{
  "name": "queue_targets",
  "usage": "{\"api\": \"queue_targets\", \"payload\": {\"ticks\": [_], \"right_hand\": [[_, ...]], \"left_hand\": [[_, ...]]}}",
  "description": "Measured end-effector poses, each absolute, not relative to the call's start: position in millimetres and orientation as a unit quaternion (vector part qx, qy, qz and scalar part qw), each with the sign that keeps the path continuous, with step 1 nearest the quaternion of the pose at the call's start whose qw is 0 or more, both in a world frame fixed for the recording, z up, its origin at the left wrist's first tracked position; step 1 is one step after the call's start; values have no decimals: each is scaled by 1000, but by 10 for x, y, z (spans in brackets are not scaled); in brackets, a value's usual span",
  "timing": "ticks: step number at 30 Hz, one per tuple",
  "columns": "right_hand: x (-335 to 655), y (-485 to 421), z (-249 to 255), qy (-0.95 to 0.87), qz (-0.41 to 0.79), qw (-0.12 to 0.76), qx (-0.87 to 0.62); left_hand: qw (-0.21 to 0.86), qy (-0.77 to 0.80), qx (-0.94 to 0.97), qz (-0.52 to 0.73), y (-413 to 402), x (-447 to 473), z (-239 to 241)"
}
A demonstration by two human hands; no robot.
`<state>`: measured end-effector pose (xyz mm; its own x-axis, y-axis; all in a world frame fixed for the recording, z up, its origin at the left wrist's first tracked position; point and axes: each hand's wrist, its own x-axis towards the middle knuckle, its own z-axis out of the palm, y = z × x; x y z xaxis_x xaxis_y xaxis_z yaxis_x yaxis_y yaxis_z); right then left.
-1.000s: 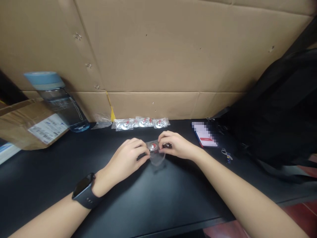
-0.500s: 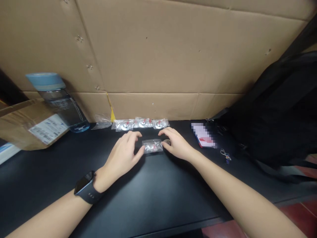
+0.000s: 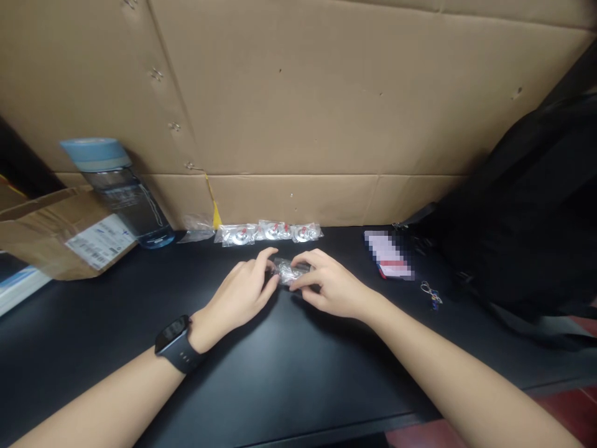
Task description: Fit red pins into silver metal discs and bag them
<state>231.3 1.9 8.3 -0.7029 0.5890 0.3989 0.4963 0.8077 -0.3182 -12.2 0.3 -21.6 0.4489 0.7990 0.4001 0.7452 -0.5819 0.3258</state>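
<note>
Clear packet [image 3: 284, 272] — contents blurred — touches the right hand [image 3: 336, 287].

A clear bottle [image 3: 128, 196] with a blue lid stands at the left, just beside a brown paper package [image 3: 49, 233] bearing a white printed label [image 3: 100, 241]. Behind rises a tall cardboard panel [image 3: 303, 112], a yellow strip [image 3: 216, 215] at its foot. To the right lie a phone [image 3: 388, 254] with a pixelated screen, a small trinket [image 3: 432, 295] near it, and a bulky black bag [image 3: 527, 218].
</note>
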Motion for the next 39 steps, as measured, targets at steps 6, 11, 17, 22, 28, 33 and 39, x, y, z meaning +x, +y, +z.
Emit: {"api": "queue_targets", "payload": {"ticks": [6,11,17,22,28,33,39], "right_hand": [[2290,88,-17,-900,79,223,-367],[2282,149,-66,-883,70,223,-407],[2307,179,-105,-870,109,234,-419],[2304,122,-4,-859,222,235,-398],[2288,127,0,-836,206,240,-448],[2267,179,-86,-808,212,270,-479],[2266,204,-91,-773,253,315,-489]], "left_hand": [[0,452,850,272,58,-162,-219],[5,402,882,246,0,-123,-223],[40,396,886,238,-32,-112,-218],[72,420,860,280,12,-129,-244],[142,459,815,323,69,-147,-251],[174,455,803,344,73,-141,-229],[175,481,771,380,64,-132,-208]]}}
